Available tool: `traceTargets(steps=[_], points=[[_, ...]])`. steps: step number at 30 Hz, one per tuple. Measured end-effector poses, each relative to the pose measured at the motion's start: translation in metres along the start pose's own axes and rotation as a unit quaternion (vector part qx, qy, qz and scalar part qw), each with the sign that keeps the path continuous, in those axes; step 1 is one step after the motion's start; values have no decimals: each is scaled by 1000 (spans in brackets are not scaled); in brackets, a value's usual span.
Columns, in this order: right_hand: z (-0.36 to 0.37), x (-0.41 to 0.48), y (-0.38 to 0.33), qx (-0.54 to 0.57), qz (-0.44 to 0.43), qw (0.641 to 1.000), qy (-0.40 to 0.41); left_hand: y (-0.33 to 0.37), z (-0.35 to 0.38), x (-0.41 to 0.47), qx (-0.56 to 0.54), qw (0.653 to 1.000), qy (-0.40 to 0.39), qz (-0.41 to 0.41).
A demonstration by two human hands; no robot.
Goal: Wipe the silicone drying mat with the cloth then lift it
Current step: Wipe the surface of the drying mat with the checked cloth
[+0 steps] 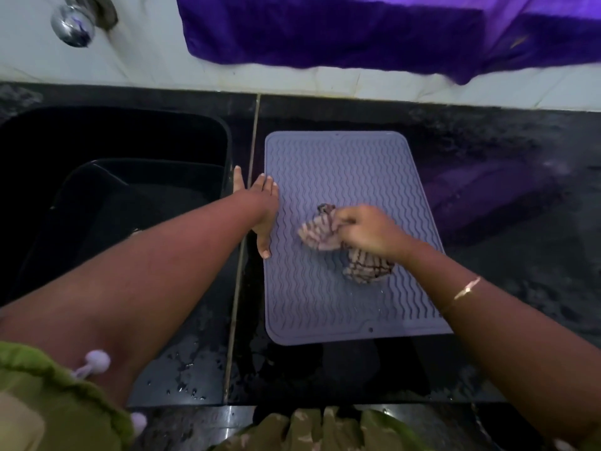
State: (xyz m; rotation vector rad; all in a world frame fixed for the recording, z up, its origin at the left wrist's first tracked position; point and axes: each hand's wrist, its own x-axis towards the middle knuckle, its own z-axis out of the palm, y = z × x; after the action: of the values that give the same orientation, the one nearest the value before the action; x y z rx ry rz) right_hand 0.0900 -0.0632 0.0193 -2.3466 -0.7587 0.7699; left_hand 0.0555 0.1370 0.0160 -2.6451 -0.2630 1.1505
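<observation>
Grey wavy-ribbed mat (344,177) is laid flat on black worktop (487,320), beside sink (113,141). Striped cloth (320,234) is bunched in right hand (370,231), grip clenched, mid-mat. Left hand (263,206) is spread flat on mat's left edge.

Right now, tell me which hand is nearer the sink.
Left. The left hand rests flat on the mat's left edge, right beside the sink. The right hand grips the cloth at mid-mat, farther away.
</observation>
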Motion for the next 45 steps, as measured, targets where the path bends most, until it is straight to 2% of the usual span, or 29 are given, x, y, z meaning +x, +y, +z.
traceTargets(steps=[1,2,5,7,11,12,13,14,15,17,18,19,20,22,23,25,30,33,36,40,42,45], points=[[-8,9,-1,123,27,991,43,0,0,0,1,1000,4,-1],[-16,18,-2,240,46,966,79,0,0,1,1,1000,10,-3],[-40,40,-11,544,54,835,61,4,-3,2,14,1000,24,-8],[-53,50,-22,644,35,762,57,11,-8,4,55,998,25,1],[-72,79,-32,709,-2,698,102,18,-12,14,102,995,7,15],[-73,93,-26,686,20,718,115,16,-11,16,96,995,2,19],[-74,102,-23,621,61,768,147,13,-11,18,83,996,-5,24],[-74,109,-17,514,116,829,187,10,-10,20,70,997,-15,31],[-72,117,-9,403,158,872,228,9,-11,21,62,997,-25,37],[-65,123,-2,211,170,907,321,8,-13,24,60,996,-41,43],[-60,125,0,136,126,917,353,8,-15,26,58,996,-45,43],[-54,127,0,76,71,929,356,8,-16,27,55,996,-47,44],[-48,132,0,32,35,948,315,7,-16,28,50,996,-49,47],[-35,144,1,-96,46,978,178,5,-16,28,38,996,-57,55],[-28,150,0,-180,68,974,122,4,-16,28,34,996,-60,55],[-15,156,-2,-300,74,947,90,3,-16,28,35,996,-65,53],[5,111,-10,-356,34,925,126,3,-21,30,23,995,-80,61],[36,57,-9,-422,21,898,126,4,-23,33,14,995,-74,65],[48,49,-3,-408,31,903,134,6,-23,35,4,995,-74,61],[22,96,-7,-368,-8,915,165,6,-25,38,0,995,-76,59],[7,123,-14,-372,11,916,149,6,-27,38,-9,996,-75,57],[-8,148,-25,-351,37,920,167,6,-29,37,-11,996,-71,49]])
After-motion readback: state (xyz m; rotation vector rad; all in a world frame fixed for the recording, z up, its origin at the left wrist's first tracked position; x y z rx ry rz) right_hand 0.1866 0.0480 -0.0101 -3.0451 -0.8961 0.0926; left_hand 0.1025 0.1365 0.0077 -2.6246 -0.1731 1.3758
